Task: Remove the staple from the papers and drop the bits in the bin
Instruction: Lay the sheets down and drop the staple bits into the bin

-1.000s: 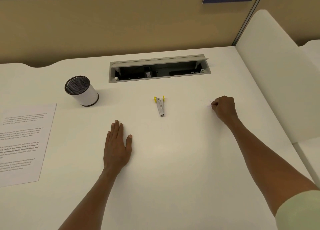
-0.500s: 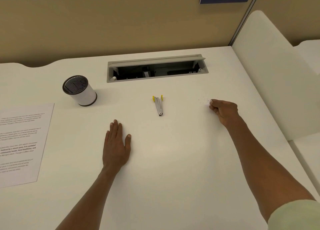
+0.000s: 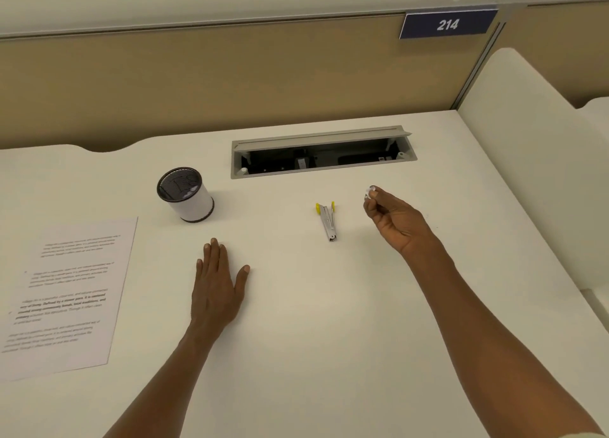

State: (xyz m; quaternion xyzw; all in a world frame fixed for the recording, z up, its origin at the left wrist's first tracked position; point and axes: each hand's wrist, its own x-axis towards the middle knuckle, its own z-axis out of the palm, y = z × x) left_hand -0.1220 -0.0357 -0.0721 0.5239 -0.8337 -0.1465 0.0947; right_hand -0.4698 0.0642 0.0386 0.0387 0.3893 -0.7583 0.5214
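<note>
My right hand (image 3: 393,218) is raised above the white desk, right of the staple remover, its fingertips pinched on small white bits (image 3: 369,193). The metal staple remover (image 3: 328,222) with yellow tips lies flat in the middle of the desk. A small round bin (image 3: 185,194) with a dark mesh inside and white wall stands to the left, holding a few scraps. The printed papers (image 3: 66,292) lie at the left edge. My left hand (image 3: 217,289) rests flat, palm down, on the desk between the papers and the remover, holding nothing.
An open cable tray (image 3: 321,156) is set into the desk behind the remover. A tan partition with a "214" sign (image 3: 447,24) runs along the back. A white side panel (image 3: 534,161) borders the desk on the right.
My right hand has lifted off the desk with the white bits pinched and moved left toward the remover. The left hand has stayed flat in place.
</note>
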